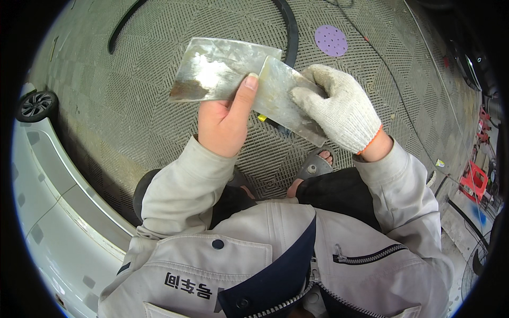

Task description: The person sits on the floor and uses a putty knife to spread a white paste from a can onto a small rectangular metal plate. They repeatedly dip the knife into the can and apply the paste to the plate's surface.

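Two metal plates (225, 55), left fingers (243, 100) pinching one, gloved right fingers (307, 99) pinching another

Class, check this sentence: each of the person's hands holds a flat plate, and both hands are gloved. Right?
Not quite: the head view shows only the right hand gloved; the left hand is bare. The left plate and right plate are held as stated.

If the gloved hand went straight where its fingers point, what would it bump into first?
Probably the thumb of the bare left hand, lying on a metal plate. The gloved right hand points that way, with its own plate leading. Depth is unclear, so the left plate might come first.
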`<state>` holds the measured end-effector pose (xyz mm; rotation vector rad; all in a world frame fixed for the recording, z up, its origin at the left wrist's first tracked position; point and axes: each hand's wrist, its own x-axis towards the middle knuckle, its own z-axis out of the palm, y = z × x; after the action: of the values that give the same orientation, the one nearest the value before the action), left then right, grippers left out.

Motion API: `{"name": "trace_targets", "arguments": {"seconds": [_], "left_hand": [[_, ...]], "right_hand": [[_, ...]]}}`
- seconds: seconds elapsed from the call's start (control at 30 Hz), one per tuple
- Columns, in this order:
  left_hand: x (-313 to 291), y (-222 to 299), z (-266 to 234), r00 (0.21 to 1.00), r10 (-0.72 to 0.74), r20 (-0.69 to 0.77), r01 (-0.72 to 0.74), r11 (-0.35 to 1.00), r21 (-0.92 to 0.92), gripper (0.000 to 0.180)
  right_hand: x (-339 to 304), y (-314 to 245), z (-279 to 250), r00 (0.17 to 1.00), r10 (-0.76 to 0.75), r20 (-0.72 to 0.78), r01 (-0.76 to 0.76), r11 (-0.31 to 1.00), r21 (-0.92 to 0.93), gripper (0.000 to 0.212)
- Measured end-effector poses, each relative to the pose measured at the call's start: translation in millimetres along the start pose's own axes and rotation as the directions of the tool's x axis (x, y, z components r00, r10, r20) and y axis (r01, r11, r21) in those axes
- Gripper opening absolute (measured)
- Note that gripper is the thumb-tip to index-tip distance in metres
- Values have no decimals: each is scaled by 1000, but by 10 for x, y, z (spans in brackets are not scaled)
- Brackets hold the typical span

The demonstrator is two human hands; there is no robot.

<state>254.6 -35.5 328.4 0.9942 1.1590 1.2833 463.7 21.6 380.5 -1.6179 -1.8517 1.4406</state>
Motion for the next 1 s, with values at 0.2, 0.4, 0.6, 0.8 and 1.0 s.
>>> {"name": "trace_targets", "arguments": {"seconds": [0.2, 0.4, 0.6, 0.8, 1.0], "left_hand": [[-12, -13, 33, 1000, 13, -7, -13, 1000, -15, 27], [6, -11, 18, 999, 31, -22, -31, 999, -19, 27], [-15, -8, 24, 1000, 3, 5, -3, 1000, 6, 28], [-4, 2, 9, 1000, 4, -13, -4, 1000, 1, 27], [-31, -3, 32, 1000, 1, 1, -1, 1000, -8, 27]], "right_hand": [[4, -41, -33, 998, 33, 52, -33, 999, -12, 32], [-1, -59, -46, 996, 56, 66, -55, 998, -5, 32], [-7, -66, -42, 998, 34, 49, -34, 999, -7, 31], [-10, -61, -44, 999, 23, 48, -22, 1000, -12, 30], [-22, -35, -28, 999, 17, 32, -17, 1000, -8, 32]]}}
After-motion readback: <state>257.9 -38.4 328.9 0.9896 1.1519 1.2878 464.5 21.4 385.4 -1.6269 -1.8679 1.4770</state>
